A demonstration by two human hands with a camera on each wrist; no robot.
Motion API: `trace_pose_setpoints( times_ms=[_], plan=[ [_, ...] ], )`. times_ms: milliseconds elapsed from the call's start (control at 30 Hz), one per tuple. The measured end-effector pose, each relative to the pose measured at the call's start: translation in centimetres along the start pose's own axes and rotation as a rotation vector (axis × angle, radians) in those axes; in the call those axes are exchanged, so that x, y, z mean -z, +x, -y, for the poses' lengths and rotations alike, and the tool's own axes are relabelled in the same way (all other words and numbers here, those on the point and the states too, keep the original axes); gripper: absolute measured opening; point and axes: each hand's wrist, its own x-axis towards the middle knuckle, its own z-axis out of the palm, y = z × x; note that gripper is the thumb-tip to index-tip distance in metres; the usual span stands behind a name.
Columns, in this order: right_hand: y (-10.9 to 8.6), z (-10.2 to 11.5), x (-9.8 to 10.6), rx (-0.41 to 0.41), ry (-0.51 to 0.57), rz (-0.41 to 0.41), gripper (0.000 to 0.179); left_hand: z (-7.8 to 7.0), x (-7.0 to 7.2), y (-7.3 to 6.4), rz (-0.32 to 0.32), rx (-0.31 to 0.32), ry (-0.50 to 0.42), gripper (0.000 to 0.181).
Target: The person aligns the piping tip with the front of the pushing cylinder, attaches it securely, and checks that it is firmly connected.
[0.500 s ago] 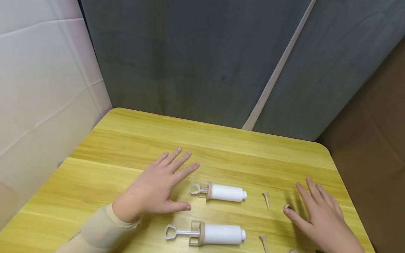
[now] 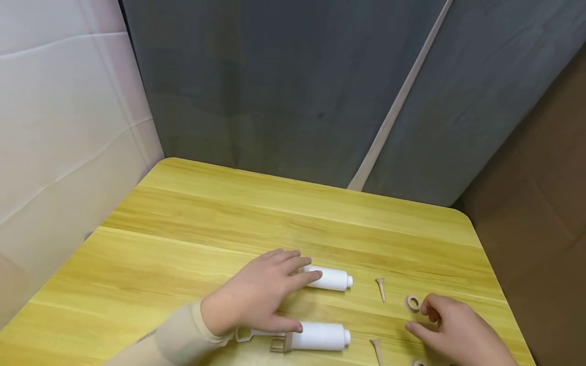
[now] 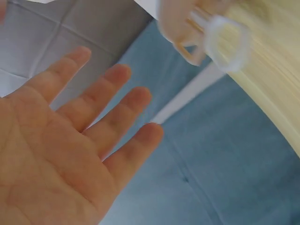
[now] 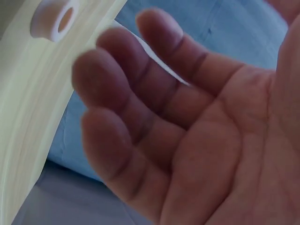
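Observation:
Two white syringes with beige finger grips lie on the table, a far one [image 2: 329, 278] and a near one [image 2: 318, 336]. Above their handle ends hovers my left hand [image 2: 261, 292], fingers extended, covering the far syringe's plunger. A looped white plunger handle [image 3: 229, 44] shows blurred in the left wrist view, apart from the palm. My right hand [image 2: 460, 333], fingers loosely bent and holding nothing, is beside a small beige ring [image 2: 413, 303]. That ring's thick wall [image 4: 44, 21] shows beyond the fingertips in the right wrist view.
Between syringes and right hand lie two beige flared pegs, one farther [image 2: 381, 290] and one nearer [image 2: 377, 352]. Another ring [image 2: 418, 363] is cut off by the bottom edge. Grey cloth [image 2: 293, 91] stands behind the wooden table [image 2: 183, 203], with white cloth left and brown right.
My left hand has moved right and nearer, over the syringes' handle ends. The right hand has drawn nearer to me and its fingers have bent, uncovering the ring.

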Motion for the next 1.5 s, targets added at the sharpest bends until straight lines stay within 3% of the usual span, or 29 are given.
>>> trace_pose_setpoints(
  times_ms=[200, 500, 667, 800, 933, 1067, 1300, 1500],
  plan=[
    [-0.6, -1.0, -0.8, 0.117, 0.064, 0.065, 0.044, -1.5, -0.1, 1.5, 0.059, 0.006, -0.044, 0.080],
    [-0.9, -0.6, -1.2, 0.033, 0.127, 0.141, 0.050, -3.3, -0.5, 3.0, 0.135, -0.037, 0.006, 0.076],
    [-0.4, -0.6, -1.9, 0.067, 0.213, 0.216, 0.052, -4.5, -1.1, 4.0, 0.124, -0.086, 0.056, 0.069],
    [-0.3, -0.7, -2.4, 0.093, 0.219, 0.240, 0.054, -5.6, -1.6, 5.1, 0.106, -0.109, 0.114, 0.065],
    [-0.2, -0.7, -2.7, 0.122, 0.221, 0.259, 0.049, -6.7, -2.0, 6.0, 0.150, -0.125, 0.164, 0.067],
    [-0.3, -0.6, -2.7, 0.121, 0.217, 0.262, 0.049, -7.6, -2.6, 6.7, 0.188, -0.133, 0.168, 0.069],
    [-1.0, -0.4, -2.6, 0.028, 0.212, 0.289, 0.052, -8.7, -3.4, 8.0, 0.195, -0.117, 0.168, 0.067],
    [-0.9, -0.6, -2.7, 0.098, 0.187, 0.270, 0.050, -9.7, -4.3, 10.0, 0.209, -0.139, 0.138, 0.051]
  ],
)
